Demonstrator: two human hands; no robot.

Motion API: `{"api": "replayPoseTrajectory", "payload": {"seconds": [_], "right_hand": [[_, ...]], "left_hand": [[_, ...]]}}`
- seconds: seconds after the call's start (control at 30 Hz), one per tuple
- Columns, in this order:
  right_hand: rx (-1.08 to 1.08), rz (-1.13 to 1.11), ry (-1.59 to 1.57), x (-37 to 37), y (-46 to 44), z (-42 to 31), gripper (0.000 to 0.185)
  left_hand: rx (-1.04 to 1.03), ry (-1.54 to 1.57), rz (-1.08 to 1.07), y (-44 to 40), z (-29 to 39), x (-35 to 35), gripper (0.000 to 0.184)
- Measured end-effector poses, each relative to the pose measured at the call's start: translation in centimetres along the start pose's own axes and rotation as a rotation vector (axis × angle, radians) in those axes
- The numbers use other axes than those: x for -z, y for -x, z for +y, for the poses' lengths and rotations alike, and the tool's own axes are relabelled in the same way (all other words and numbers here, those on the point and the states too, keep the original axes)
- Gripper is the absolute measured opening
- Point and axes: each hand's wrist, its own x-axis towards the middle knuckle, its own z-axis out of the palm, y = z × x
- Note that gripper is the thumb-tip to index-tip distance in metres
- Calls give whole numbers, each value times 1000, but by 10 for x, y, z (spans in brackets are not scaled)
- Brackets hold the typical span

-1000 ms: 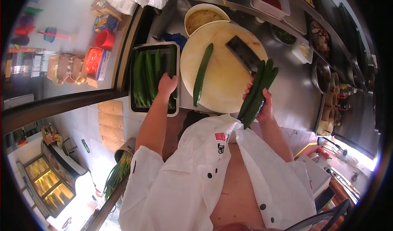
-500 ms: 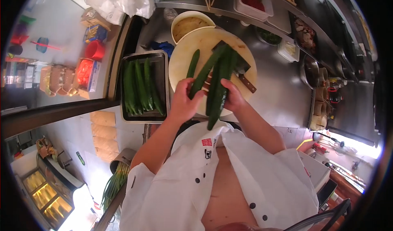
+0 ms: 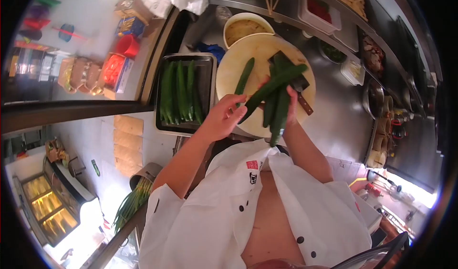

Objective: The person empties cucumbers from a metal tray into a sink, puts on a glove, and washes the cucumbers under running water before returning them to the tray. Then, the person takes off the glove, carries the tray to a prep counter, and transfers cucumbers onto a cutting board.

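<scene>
My right hand (image 3: 292, 108) grips a bunch of dark green cucumbers (image 3: 278, 110) above a round cutting board (image 3: 229, 73). One cucumber (image 3: 274, 85) crosses over the others at a slant. My left hand (image 3: 224, 118) is beside that cucumber's lower end, thumb and fingers apart, holding nothing visible. On the board's left part lies a single cucumber (image 3: 245, 76), its lower end near my left fingers. Under the bunch is a cleaver with a dark blade (image 3: 299, 82) and a wooden handle (image 3: 305, 106), partly hidden.
A dark metal tray (image 3: 208, 64) with several cucumbers stands left of the board. Behind the board is a round tub (image 3: 229, 41) with yellowish liquid. Food containers (image 3: 334, 25) line the back and right. A blue cloth (image 3: 212, 51) lies between tray and tub.
My left hand has come off the cucumbers and moved left and down. The bunch is now in my right hand, with one cucumber slanting across it. The view has shifted.
</scene>
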Motion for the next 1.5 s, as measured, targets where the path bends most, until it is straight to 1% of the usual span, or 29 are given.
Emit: {"api": "replayPoseTrajectory", "payload": {"seconds": [0.07, 0.1, 0.17, 0.2, 0.23, 0.27, 0.3, 0.37, 0.43, 0.47, 0.57, 0.6, 0.67, 0.73, 0.8, 0.87, 0.9, 0.97, 1.0, 1.03, 1.1, 1.13, 1.2, 1.23, 1.3, 1.33, 1.37, 1.43, 1.5], "right_hand": [[-5, 56, -126, 4, 5, -2, 72], [-15, 57, -134, 6, 5, 2, 72], [-56, 81, -49, 0, 1, 7, 74], [-65, 70, -48, -3, -4, 12, 74], [-57, 115, 15, -6, -7, 19, 77], [-49, 169, 77, -8, -6, 24, 81], [-58, 171, 78, -11, -6, 24, 81], [-109, 44, -11, -25, -8, 22, 86], [-116, 44, -4, -37, -9, 19, 89], [-117, 44, 8, -40, -8, 19, 91], [-109, 25, -104, -31, -9, 23, 82], [-109, 26, -105, -28, -9, 24, 82], [-75, 92, -50, -25, -8, 24, 78], [-68, 86, -111, -25, -7, 24, 76], [-52, 79, -173, -26, -5, 21, 74], [-27, 84, -146, -24, 2, 11, 73], [-22, 85, -145, -21, 5, 7, 73], [12, 50, -162, -15, 11, 1, 74], [16, 79, -175, -14, 14, -2, 74], [19, 79, -172, -12, 18, -4, 74], [57, 96, -120, -5, 24, -7, 75], [59, 99, -117, -3, 27, -9, 75], [74, 79, -112, 1, 30, -12, 76], [75, 79, -112, 1, 32, -14, 76], [98, 102, -69, 1, 34, -16, 76], [102, 103, -71, 1, 35, -17, 76], [126, 108, -48, 0, 35, -19, 76], [152, 114, -29, -4, 36, -22, 76], [181, 145, -30, -9, 40, -26, 76]], "left_hand": [[-6, 6, 60, 5, -15, 5, 59], [-19, 18, 105, 8, -21, 5, 60], [17, -23, 83, -1, -9, -14, 64], [-68, -35, 95, -10, -6, -25, 64], [-151, -44, 104, -15, -3, -30, 64], [-145, -41, 110, -14, -1, -32, 64], [-102, -20, 115, -12, 1, -32, 65], [-57, 0, 124, -8, 7, -31, 66], [-141, -48, 84, 0, 14, -31, 65], [-67, 5, 43, 2, 22, -29, 65], [-141, -80, 47, -6, 9, -21, 65], [-140, -79, 47, -7, 5, -17, 65], [-89, 151, 37, -6, 12, -2, 62], [-40, 26, 236, -2, -17, 14, 58], [-1, -522, 503, 2, -47, 47, 59], [166, -966, 713, 12, -92, 67, 68], [162, -966, 710, 14, -114, 73, 68], [436, -968, 654, 16, -130, 77, 76], [478, -977, 627, 14, -138, 74, 76], [475, -976, 626, 9, -142, 71, 76], [442, -951, 735, 0, -153, 64, 69], [441, -947, 733, -3, -151, 62, 69], [227, -874, 662, -7, -148, 60, 64], [226, -874, 662, -9, -147, 58, 64], [298, -913, 449, -16, -147, 54, 60], [294, -849, 505, -18, -150, 49, 61], [292, -851, 504, -19, -153, 49, 61], [338, -777, 580, -18, -157, 47, 64], [342, -732, 535, -11, -160, 52, 64]]}}
